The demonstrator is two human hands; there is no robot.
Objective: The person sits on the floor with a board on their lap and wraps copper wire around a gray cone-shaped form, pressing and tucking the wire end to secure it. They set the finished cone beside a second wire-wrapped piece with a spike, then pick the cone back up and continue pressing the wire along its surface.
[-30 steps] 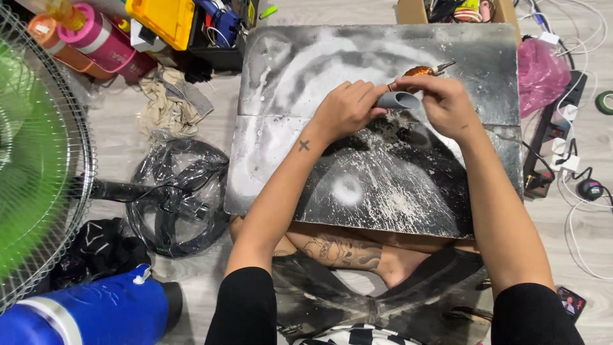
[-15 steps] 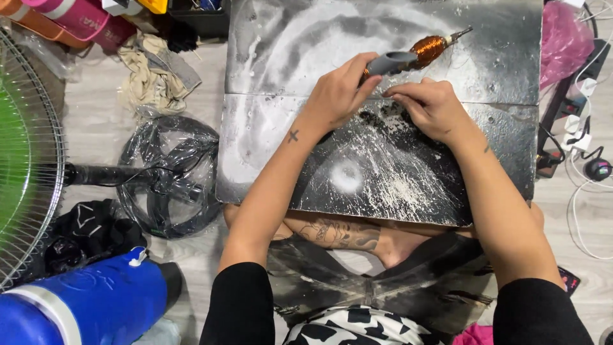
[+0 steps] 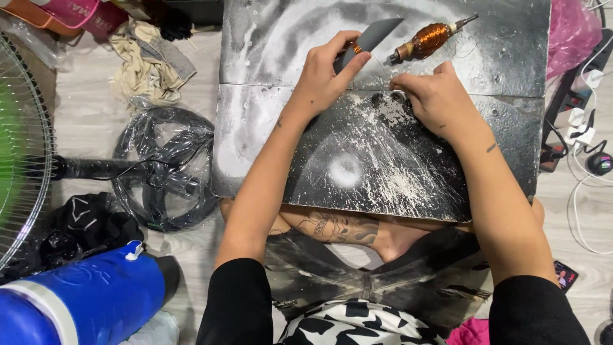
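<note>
My left hand (image 3: pixel 324 78) grips a grey flat blade-like piece (image 3: pixel 372 37) over a dark board (image 3: pixel 332 147) dusted with white powder. My right hand (image 3: pixel 435 99) rests on the board with fingers curled, pinching at something small that I cannot make out. Just beyond the right hand lies a tool with a copper-wound body and a thin metal tip (image 3: pixel 428 39), untouched. The board lies across my crossed legs.
A fan grille (image 3: pixel 22 147) and a plastic-wrapped fan base (image 3: pixel 163 169) lie on the left. A blue cylinder (image 3: pixel 76 300) lies at bottom left, a crumpled rag (image 3: pixel 147 64) at top left. A power strip and cables (image 3: pixel 581 128) run along the right, beside a pink bag (image 3: pixel 571 38).
Both hands came apart; the left hand lifted the grey piece up and away, and the copper-wound tool now lies free beyond the right hand. The view shifted closer.
</note>
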